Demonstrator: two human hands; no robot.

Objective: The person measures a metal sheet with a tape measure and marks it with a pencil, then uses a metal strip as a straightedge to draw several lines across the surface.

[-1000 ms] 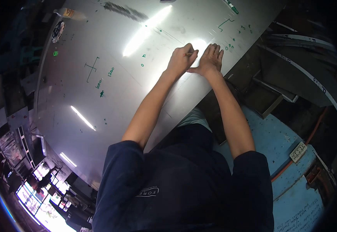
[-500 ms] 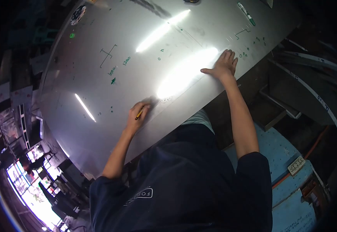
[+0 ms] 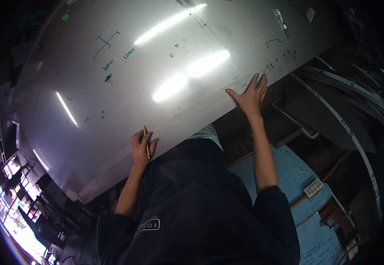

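Observation:
A yellow pencil (image 3: 145, 132) is held between the fingers of my left hand (image 3: 139, 148), near the front edge of a shiny metal sheet (image 3: 125, 97). The pencil's one end points up and away from me, the other down toward my body. My right hand (image 3: 251, 98) lies on the sheet's edge farther right, fingers and thumb spread, holding nothing. Green handwritten marks, with "1200" (image 3: 129, 53) and a line sketch (image 3: 106, 42) among them, cover parts of the sheet.
A green-and-white marker (image 3: 282, 23) lies at the sheet's far right. A small green object (image 3: 65, 17) is at the upper left. Beyond the right edge are curved marked strips (image 3: 333, 110), a blue surface (image 3: 284, 172) and a power strip (image 3: 313, 188).
My left hand has drawn back toward the sheet's front edge and the pencil has turned more upright in view. My right hand has slid nearer the edge, fingers wider. The view has shifted.

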